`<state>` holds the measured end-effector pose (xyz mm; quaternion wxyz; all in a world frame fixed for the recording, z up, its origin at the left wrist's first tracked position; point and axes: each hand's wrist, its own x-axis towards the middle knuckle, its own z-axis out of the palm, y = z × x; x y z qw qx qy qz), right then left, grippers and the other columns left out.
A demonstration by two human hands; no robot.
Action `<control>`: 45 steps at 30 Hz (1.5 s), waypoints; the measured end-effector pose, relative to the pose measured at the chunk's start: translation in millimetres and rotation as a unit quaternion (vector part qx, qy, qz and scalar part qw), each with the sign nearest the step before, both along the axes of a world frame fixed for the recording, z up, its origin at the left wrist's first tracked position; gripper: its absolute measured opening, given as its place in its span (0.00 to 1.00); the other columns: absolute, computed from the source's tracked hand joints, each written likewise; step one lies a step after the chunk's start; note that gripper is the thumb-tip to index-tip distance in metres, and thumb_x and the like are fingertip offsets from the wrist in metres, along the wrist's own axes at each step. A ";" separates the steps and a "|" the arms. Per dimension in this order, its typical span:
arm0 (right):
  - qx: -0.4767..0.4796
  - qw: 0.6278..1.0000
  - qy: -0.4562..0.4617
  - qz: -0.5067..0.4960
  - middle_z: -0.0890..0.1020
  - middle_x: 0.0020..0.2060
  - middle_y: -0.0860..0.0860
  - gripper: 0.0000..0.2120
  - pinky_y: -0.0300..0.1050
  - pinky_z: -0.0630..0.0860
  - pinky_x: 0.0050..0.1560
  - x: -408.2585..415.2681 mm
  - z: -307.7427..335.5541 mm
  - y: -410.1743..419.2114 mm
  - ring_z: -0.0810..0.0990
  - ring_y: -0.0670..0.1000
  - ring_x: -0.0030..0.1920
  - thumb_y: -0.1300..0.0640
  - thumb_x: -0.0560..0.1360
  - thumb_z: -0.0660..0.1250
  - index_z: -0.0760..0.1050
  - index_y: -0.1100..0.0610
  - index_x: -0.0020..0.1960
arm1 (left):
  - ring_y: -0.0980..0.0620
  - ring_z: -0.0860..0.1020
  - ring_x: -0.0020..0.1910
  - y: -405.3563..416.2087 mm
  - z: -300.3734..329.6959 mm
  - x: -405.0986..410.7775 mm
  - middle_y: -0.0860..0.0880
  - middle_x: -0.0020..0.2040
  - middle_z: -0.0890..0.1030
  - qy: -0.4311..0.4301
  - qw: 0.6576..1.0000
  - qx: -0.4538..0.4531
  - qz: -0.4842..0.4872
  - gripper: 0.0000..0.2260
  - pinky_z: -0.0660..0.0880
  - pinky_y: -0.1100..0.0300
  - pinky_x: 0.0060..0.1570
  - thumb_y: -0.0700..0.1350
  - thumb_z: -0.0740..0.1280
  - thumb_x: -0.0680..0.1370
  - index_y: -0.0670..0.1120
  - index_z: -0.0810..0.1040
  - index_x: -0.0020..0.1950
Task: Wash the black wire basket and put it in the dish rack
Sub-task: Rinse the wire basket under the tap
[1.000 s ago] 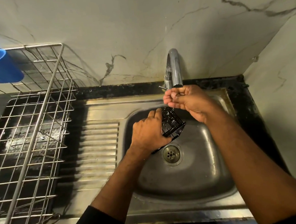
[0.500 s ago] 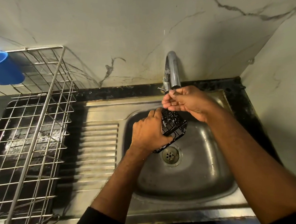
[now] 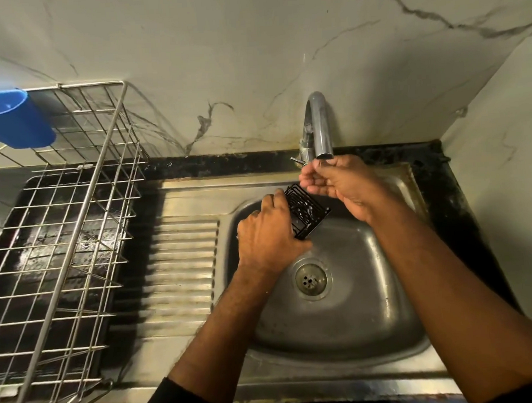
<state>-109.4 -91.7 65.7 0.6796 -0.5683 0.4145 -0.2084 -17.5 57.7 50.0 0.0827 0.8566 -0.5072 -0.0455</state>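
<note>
The left hand [image 3: 268, 237] grips the small black wire basket [image 3: 307, 212] by its near side, fingers curled over the rim, and holds it tilted above the bowl of the stainless steel sink [image 3: 336, 306], just short of the spout of the curved chrome tap [image 3: 318, 126]. The right hand [image 3: 340, 184] sits directly under that spout with its fingers loosely cupped; whether it pinches the basket's far edge or only catches water I cannot tell, and no stream of water shows clearly. The step in hand looks like the rinse, so the washing seems under way and the racking not yet done. To do it well, the basket should be turned so that each wire face passes beneath the spout, the free fingers rubbing along the grid where dirt lodges, with a firm hold, since thin wet wire will likely slip. A shake over the round drain [image 3: 310, 279] below the tap would shed drips before the carry. Left of the tap, beyond the ribbed steel draining board [image 3: 181, 268], stands the large silver wire dish rack [image 3: 62, 245] on the dark, wet-looking worktop [image 3: 427, 166], a blue plastic holder [image 3: 10, 120] hung on its far corner. Behind the tap rises a pale veined marble wall [image 3: 249, 46].
</note>
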 end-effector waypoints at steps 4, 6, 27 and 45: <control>-0.009 1.000 0.001 -0.016 0.86 0.44 0.58 0.09 0.47 0.82 0.51 4.2 -0.5 -1.6 0.86 0.53 0.47 0.61 0.81 0.63 0.82 0.61 0.49 | 0.44 0.80 0.61 1.7 2.5 3.6 0.46 0.68 0.75 0.004 1.000 0.019 0.003 0.49 0.77 0.47 0.55 0.65 0.74 0.67 0.44 0.58 0.79; -0.046 0.998 0.046 0.021 0.87 0.44 0.56 0.10 0.45 0.82 0.50 3.4 1.0 -0.8 0.86 0.53 0.47 0.58 0.82 0.63 0.82 0.61 0.49 | 0.44 0.80 0.60 2.2 4.1 1.8 0.46 0.67 0.75 0.007 1.000 0.014 0.006 0.47 0.77 0.48 0.54 0.65 0.74 0.67 0.44 0.59 0.78; -0.071 0.995 -0.018 -0.067 0.87 0.45 0.55 0.10 0.47 0.83 0.51 -13.7 -3.4 3.7 0.86 0.53 0.47 0.59 0.82 0.63 0.81 0.61 0.49 | 0.44 0.81 0.57 -10.1 9.1 -6.6 0.47 0.63 0.78 0.001 1.000 -0.027 0.000 0.46 0.77 0.49 0.53 0.68 0.72 0.67 0.45 0.63 0.76; 0.268 0.932 -0.230 -0.076 0.85 0.46 0.59 0.20 0.46 0.81 0.49 -6.9 7.8 2.2 0.85 0.54 0.48 0.51 0.84 0.55 0.81 0.61 0.45 | 0.44 0.81 0.58 -18.9 6.7 -1.0 0.47 0.64 0.78 0.002 0.999 -0.011 -0.030 0.46 0.77 0.49 0.56 0.66 0.73 0.66 0.45 0.63 0.76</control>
